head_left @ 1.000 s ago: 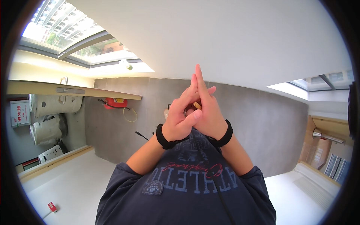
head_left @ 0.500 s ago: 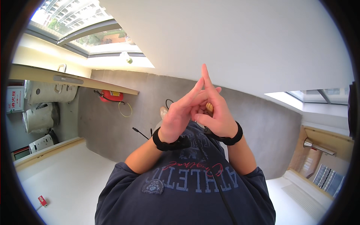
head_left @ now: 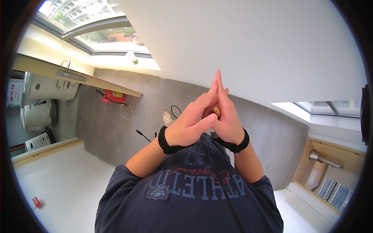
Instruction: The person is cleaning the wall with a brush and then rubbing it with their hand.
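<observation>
My left hand point(head_left: 187, 125) and my right hand point(head_left: 228, 122) meet in front of my chest, fingers stretched forward and fingertips touching in a narrow peak. Between the palms a gap stays, and the left thumb reaches across to the right hand's thumb side. In that gap a small tan-brown ribbed patch point(head_left: 217, 113) shows beside the right palm; I cannot tell what it is or whether it is held. Both wrists carry black bands, the left band point(head_left: 164, 140) and the right band point(head_left: 241, 141).
On the grey floor point(head_left: 268, 136) lie a red round object point(head_left: 113, 96) with a black hose and yellow loop, and a black cable point(head_left: 143, 135). My shoe point(head_left: 168, 117) shows below. An open cabinet door point(head_left: 105, 84) juts in at left; a white wall point(head_left: 248, 50) stands ahead.
The left hand has turned and its thumb now extends across to the right hand. The fingers of both hands have straightened and drawn closer together. The view has shifted slightly.
</observation>
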`<action>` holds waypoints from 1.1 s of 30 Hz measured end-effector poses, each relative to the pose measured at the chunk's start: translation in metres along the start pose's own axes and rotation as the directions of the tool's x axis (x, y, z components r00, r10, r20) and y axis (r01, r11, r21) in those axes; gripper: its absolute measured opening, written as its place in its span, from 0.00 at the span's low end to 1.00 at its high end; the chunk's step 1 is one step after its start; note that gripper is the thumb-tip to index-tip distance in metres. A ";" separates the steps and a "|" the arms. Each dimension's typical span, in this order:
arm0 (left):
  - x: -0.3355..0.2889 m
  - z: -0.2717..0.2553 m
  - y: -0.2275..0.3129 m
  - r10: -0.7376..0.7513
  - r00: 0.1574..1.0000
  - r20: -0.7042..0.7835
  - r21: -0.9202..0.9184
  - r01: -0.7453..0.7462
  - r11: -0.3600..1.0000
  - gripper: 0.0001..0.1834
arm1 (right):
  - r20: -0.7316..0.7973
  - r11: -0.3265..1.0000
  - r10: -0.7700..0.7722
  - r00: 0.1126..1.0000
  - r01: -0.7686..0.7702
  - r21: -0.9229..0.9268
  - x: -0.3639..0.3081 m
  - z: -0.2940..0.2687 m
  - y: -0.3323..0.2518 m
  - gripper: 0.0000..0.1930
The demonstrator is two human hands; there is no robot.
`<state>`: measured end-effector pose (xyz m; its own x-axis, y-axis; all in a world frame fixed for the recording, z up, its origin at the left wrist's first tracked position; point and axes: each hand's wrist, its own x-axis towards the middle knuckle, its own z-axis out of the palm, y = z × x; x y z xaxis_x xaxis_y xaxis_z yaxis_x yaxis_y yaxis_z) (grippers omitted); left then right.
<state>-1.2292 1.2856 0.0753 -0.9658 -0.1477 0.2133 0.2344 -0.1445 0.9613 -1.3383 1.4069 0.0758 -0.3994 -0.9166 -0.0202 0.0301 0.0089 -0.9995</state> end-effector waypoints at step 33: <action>-0.005 0.002 0.001 -0.033 0.996 -0.088 0.021 0.035 0.999 0.53 | -0.050 0.962 -0.176 0.983 0.161 -0.222 -0.009 0.021 0.003 0.49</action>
<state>-1.2240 1.2886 0.0757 -0.9594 -0.2284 0.1655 0.1983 -0.1290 0.9716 -1.3157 1.4068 0.0739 -0.4439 -0.8825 0.1553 -0.2392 -0.0503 -0.9697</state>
